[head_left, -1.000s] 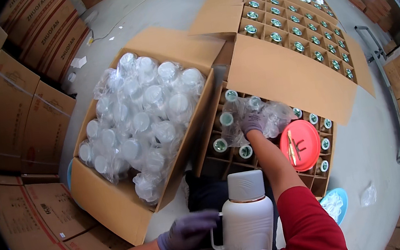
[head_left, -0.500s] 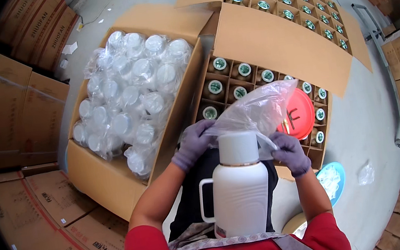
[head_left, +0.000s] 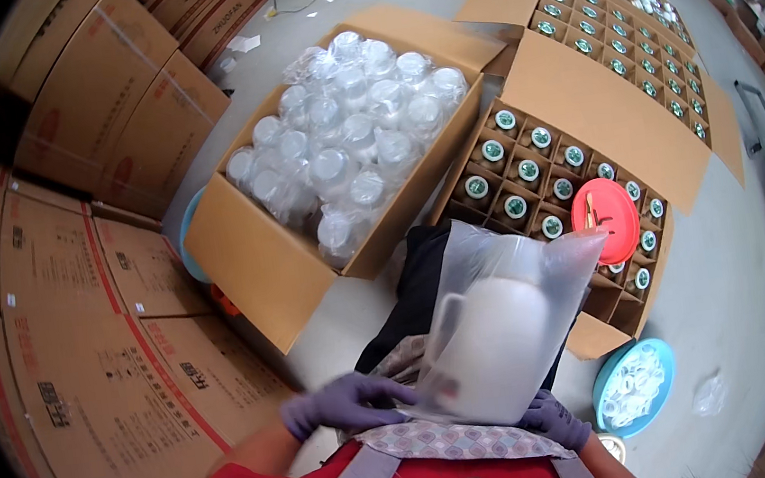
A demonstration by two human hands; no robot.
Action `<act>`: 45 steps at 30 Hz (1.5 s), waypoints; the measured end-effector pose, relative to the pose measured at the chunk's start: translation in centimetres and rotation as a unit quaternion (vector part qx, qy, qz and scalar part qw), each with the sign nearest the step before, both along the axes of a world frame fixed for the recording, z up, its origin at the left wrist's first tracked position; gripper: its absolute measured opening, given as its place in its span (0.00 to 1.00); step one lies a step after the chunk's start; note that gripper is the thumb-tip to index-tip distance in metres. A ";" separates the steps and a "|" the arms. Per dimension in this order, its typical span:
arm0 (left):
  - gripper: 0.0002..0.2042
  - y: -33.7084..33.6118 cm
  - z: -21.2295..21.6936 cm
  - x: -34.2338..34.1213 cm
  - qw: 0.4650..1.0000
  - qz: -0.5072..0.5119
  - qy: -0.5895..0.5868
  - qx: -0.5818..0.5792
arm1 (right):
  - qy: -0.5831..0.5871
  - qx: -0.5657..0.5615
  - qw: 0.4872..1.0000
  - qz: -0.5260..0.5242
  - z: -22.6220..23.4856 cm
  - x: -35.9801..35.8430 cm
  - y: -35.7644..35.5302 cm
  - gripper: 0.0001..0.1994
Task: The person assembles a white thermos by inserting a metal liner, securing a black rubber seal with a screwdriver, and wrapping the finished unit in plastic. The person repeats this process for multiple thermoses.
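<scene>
A white plastic jug with a handle (head_left: pixel 496 344) stands on my lap, covered by a clear plastic bag (head_left: pixel 511 271) pulled down over it. My left hand (head_left: pixel 341 405), in a purple glove, grips the bag's lower edge at the jug's left side. At the jug's lower right, my right hand (head_left: pixel 550 417), also gloved, holds the bag's edge; it is partly hidden by the jug.
An open carton (head_left: pixel 241 256) of bagged white jugs lies ahead on the left. A divided carton (head_left: pixel 596 108) of green-capped jars with a red lid (head_left: pixel 604 208) on top lies to the right. Stacked cartons (head_left: pixel 76 305) stand on the left. A blue basin (head_left: pixel 634 385) of lids sits right.
The bag, held open above the jug's cap half a second ago, has been drawn down over the whole jug. Both hands moved down from the top to the jug's base.
</scene>
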State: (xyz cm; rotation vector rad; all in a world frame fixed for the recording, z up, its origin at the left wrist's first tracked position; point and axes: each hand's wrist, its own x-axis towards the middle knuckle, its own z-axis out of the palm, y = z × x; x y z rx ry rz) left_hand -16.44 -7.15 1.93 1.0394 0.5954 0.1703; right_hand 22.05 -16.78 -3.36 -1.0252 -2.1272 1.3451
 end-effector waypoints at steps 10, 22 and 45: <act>0.37 5.0 -4.2 11.7 0.900 0.186 0.113 0.379 | -0.058 -0.129 0.951 -0.276 8.4 3.6 -2.2 0.17; 0.21 -6.9 -6.2 23.3 0.719 0.034 -0.138 0.680 | -0.334 -0.699 0.531 -0.345 12.6 3.4 7.3 0.23; 0.04 13.7 6.4 -11.5 0.592 0.498 0.064 0.630 | -0.266 -0.142 0.953 0.002 -11.6 -36.3 47.1 0.19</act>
